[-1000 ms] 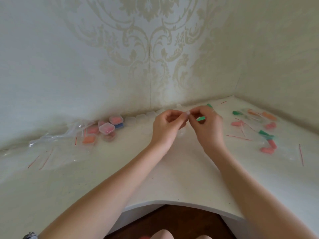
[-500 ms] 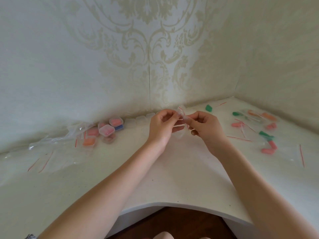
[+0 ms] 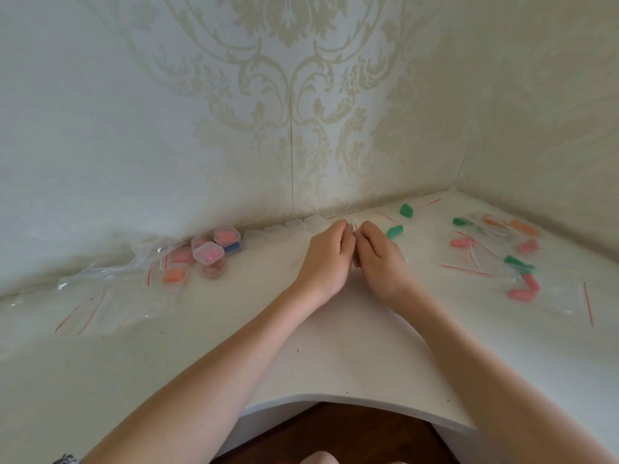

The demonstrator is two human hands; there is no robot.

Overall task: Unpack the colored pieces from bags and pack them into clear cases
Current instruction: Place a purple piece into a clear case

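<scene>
My left hand (image 3: pixel 326 257) and my right hand (image 3: pixel 380 259) meet at the middle of the white counter, fingers curled. Together they pinch a small clear bag (image 3: pixel 353 227) with a red strip; little of it shows. Two loose green pieces (image 3: pixel 394 232) (image 3: pixel 406 210) lie just right of my right hand. Filled clear cases (image 3: pixel 208 252) with pink and blue pieces cluster at the left by the wall. A row of empty clear cases (image 3: pixel 284 227) runs along the wall behind my left hand.
Small bags with green, pink and orange pieces (image 3: pixel 522 266) are scattered at the right. Empty clear bags (image 3: pixel 110 289) lie at the left. Patterned walls close the corner behind. The counter's curved front edge (image 3: pixel 335 398) is below my forearms.
Both hands have dropped closer to the counter and drawn together. A second green piece now lies on the counter beside my right hand; a second ago it was in the bag.
</scene>
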